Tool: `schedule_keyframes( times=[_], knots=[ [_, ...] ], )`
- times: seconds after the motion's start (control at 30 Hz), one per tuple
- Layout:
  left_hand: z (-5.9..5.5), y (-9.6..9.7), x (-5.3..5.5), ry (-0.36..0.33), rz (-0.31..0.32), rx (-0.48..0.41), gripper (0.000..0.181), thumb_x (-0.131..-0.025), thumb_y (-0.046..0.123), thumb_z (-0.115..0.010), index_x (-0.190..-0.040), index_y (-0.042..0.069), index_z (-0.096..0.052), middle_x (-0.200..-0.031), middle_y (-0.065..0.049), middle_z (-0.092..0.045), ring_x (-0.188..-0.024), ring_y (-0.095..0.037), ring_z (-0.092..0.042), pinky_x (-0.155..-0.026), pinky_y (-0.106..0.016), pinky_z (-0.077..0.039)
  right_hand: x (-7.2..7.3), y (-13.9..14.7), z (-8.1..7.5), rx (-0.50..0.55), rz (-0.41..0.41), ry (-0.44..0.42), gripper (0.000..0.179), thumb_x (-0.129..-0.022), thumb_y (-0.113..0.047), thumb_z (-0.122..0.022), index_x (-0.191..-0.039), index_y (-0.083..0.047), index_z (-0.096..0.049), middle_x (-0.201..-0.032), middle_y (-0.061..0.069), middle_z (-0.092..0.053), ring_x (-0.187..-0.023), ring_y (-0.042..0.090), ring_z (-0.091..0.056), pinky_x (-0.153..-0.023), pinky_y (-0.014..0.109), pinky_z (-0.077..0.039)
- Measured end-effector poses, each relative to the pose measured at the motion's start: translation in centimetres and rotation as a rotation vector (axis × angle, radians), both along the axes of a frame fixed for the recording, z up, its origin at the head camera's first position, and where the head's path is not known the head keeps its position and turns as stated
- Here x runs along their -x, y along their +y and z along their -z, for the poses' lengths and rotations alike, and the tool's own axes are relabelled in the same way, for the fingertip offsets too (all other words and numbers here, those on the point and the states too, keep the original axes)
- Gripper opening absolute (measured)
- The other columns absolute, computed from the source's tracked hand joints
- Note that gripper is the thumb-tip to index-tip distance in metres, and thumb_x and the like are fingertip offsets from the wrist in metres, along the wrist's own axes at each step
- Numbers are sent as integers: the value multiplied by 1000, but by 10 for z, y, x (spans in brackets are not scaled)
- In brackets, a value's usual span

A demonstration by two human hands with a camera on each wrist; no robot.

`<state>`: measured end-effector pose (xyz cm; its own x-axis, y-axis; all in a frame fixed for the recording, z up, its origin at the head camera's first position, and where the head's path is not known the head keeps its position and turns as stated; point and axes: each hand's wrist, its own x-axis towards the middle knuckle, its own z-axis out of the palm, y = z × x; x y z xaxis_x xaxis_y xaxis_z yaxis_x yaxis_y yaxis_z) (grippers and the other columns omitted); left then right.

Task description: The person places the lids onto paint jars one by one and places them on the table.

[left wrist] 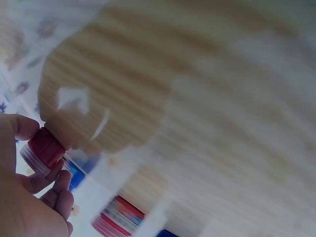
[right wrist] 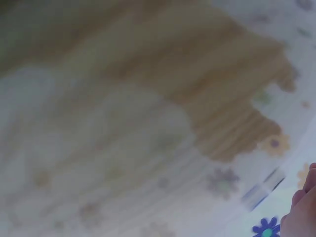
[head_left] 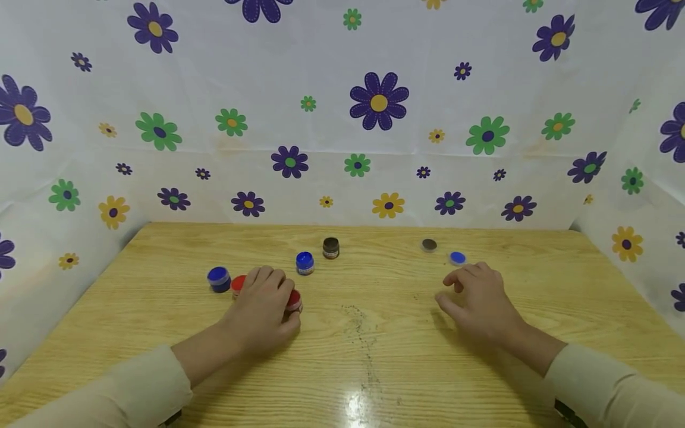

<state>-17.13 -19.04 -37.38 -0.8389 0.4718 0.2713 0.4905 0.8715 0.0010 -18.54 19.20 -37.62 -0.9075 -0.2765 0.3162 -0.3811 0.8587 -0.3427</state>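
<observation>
My left hand (head_left: 259, 309) pinches a small red paint jar (head_left: 294, 301) between thumb and fingers, on the left half of the table. In the left wrist view this jar (left wrist: 44, 149) sits tilted in the grip. Partly hidden behind the left hand is a second red paint jar (head_left: 238, 285), with a blue paint jar (head_left: 219, 279) to its left. My right hand (head_left: 481, 303) holds nothing; its fingers bend loosely over the table's right side. Just beyond its fingers lies a round blue lid (head_left: 457, 258).
Farther back stand an uncapped blue paint jar (head_left: 305, 263) and a dark paint jar (head_left: 330, 248). A dark round lid (head_left: 429, 245) lies behind the blue one. Flower-printed cloth (head_left: 321, 131) walls in the back and sides of the wooden table (head_left: 407, 368).
</observation>
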Motion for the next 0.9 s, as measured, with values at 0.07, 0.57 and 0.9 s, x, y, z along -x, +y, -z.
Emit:
schedule_keyframes(
  times=[0.07, 0.57, 0.9],
  knots=[
    [0, -7, 3, 5, -21, -2, 33, -83, 30, -63, -99, 2, -64, -93, -9, -57, -96, -30, -49, -94, -50, -37, 4, 6, 0, 0, 18, -2, 26, -89, -29, -67, -98, -5, -71, -85, 4, -63, -91, 25, -51, -91, 55, -35],
    [1, -19, 31, -30, -139, -71, 33, -82, 41, -63, -82, 8, -58, -90, -9, -57, -96, -33, -49, -97, -55, -33, 33, 31, -3, -26, 141, -79, 44, -91, -36, -61, -109, 3, -68, -92, 13, -65, -92, 33, -51, -82, 53, -35],
    [2, -3, 54, -26, -152, -55, 43, -86, 48, -61, -77, 6, -57, -95, -14, -61, -99, -36, -52, -98, -57, -32, 50, 31, -4, -21, 190, -135, 51, -94, -39, -59, -115, 7, -66, -100, 20, -64, -100, 39, -50, -87, 56, -34]
  ],
)
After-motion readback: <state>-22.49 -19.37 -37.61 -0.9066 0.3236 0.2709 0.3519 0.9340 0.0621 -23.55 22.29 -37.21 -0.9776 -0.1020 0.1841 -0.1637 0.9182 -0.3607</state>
